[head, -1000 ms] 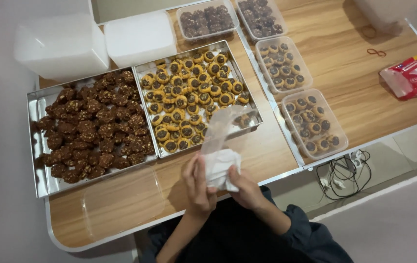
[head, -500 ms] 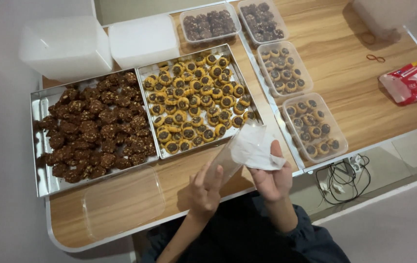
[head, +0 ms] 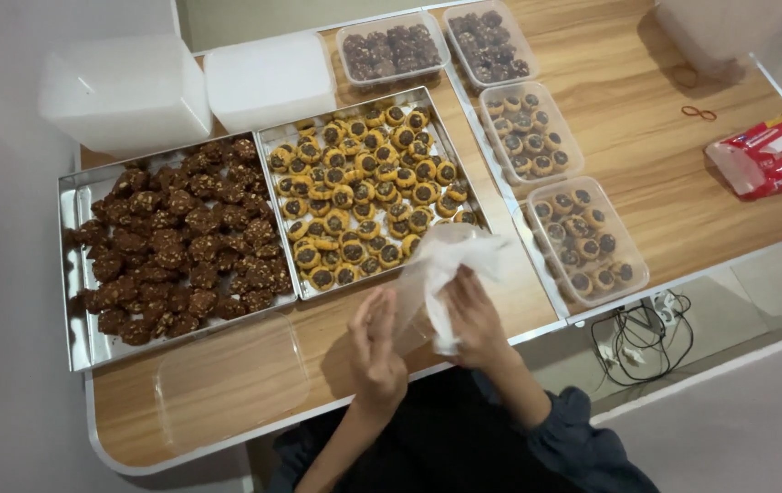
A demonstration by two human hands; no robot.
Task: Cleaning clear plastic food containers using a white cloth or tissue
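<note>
Two bare hands, left hand (head: 375, 351) and right hand (head: 473, 315), no rings or gloves showing; right forearm bare up to a pushed-back dark blue sleeve (head: 566, 438), bunched in folds; dark top (head: 437, 447), perhaps black, below.

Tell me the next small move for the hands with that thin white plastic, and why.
Probably finish pulling the thin white plastic glove or bag open and onto one hand. Both the left hand and right hand grip it, crumpled, above the wooden table's front edge, and the metal tray of chocolate-centred yellow cookies lies just beyond.
</note>
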